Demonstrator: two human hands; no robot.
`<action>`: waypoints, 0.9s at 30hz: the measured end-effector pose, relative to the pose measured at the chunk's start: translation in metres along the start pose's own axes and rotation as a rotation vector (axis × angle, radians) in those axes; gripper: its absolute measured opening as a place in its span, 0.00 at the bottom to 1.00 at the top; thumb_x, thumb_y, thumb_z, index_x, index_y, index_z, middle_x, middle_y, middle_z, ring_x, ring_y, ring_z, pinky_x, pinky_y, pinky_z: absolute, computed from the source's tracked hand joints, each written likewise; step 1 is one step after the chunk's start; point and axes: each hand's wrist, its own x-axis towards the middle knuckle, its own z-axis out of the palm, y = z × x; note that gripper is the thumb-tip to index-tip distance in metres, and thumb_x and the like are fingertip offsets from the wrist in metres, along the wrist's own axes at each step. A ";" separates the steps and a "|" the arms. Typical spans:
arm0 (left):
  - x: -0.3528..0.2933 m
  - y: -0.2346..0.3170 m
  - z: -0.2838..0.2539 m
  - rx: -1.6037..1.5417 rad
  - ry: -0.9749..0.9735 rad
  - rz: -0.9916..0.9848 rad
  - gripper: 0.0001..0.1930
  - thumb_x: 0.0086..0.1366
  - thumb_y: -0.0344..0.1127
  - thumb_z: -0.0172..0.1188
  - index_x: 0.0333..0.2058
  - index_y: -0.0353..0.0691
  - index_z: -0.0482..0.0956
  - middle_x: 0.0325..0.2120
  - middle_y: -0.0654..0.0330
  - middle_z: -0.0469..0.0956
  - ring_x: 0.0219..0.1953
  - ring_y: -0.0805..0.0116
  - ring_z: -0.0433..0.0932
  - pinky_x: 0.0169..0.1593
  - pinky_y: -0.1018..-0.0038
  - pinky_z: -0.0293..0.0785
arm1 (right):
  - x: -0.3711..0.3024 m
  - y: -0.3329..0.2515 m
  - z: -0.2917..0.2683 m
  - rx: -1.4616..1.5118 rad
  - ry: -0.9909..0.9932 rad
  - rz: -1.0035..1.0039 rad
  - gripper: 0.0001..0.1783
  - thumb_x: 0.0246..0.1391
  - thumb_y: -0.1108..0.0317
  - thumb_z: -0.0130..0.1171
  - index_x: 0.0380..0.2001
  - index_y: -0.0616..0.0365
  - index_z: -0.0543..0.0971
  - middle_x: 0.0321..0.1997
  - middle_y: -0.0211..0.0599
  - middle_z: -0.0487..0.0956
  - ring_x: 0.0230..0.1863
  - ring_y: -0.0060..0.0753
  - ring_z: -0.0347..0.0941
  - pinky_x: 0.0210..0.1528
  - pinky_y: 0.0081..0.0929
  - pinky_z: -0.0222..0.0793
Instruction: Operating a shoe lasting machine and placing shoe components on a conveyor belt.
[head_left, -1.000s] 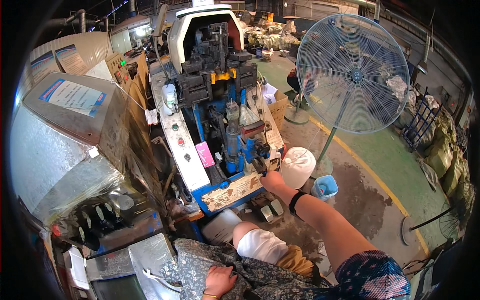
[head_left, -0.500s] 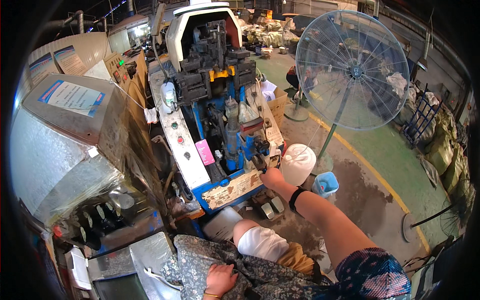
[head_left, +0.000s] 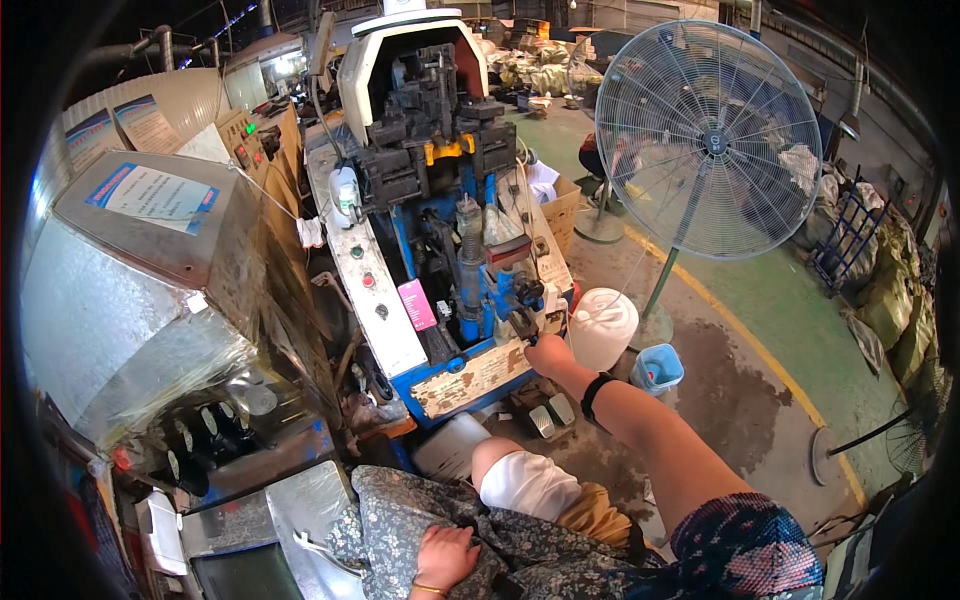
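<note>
My right arm, with a black wristband [head_left: 594,394], reaches out to the front right corner of a blue and white machine [head_left: 478,383]. There my right hand [head_left: 550,354] is closed at the end of a dark part [head_left: 523,323] that sticks out of the machine; the fingertips are partly hidden. Just above it are a red-topped block [head_left: 508,251] and a dark knob [head_left: 527,289]. On the floral apron [head_left: 400,510] over my lap lies my left hand [head_left: 447,556], fingers stretched out and holding nothing.
A large fan [head_left: 714,143] stands at the right. Below it are a white plastic drum [head_left: 603,328] and a blue bucket [head_left: 657,369]. Pedals [head_left: 551,414] sit on the floor before the machine. At the left is a metal-clad machine [head_left: 110,290]; pliers [head_left: 325,550] lie near my lap.
The whole view has shifted slightly, so things sit a little further right and lower. Both hands keep their places, the right at the machine and the left on the apron.
</note>
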 end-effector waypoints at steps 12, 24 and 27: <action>0.000 -0.005 0.009 -0.038 -0.014 0.006 0.21 0.57 0.49 0.59 0.46 0.46 0.79 0.40 0.59 0.81 0.46 0.64 0.78 0.58 0.61 0.65 | -0.002 -0.001 -0.001 0.003 0.017 -0.013 0.23 0.50 0.57 0.57 0.43 0.64 0.78 0.42 0.55 0.80 0.46 0.53 0.77 0.49 0.42 0.73; -0.001 0.000 0.001 -0.006 0.021 0.018 0.21 0.56 0.49 0.61 0.45 0.45 0.79 0.40 0.59 0.81 0.46 0.64 0.78 0.58 0.62 0.65 | 0.002 0.004 0.005 0.035 0.046 -0.021 0.23 0.49 0.57 0.57 0.42 0.66 0.78 0.40 0.57 0.80 0.44 0.54 0.77 0.47 0.42 0.74; -0.001 0.000 -0.001 -0.013 -0.018 0.008 0.20 0.57 0.49 0.60 0.45 0.45 0.79 0.41 0.59 0.81 0.47 0.64 0.78 0.58 0.62 0.65 | 0.000 0.001 0.001 0.028 -0.026 -0.008 0.25 0.49 0.58 0.54 0.47 0.66 0.76 0.44 0.59 0.79 0.49 0.56 0.74 0.52 0.43 0.70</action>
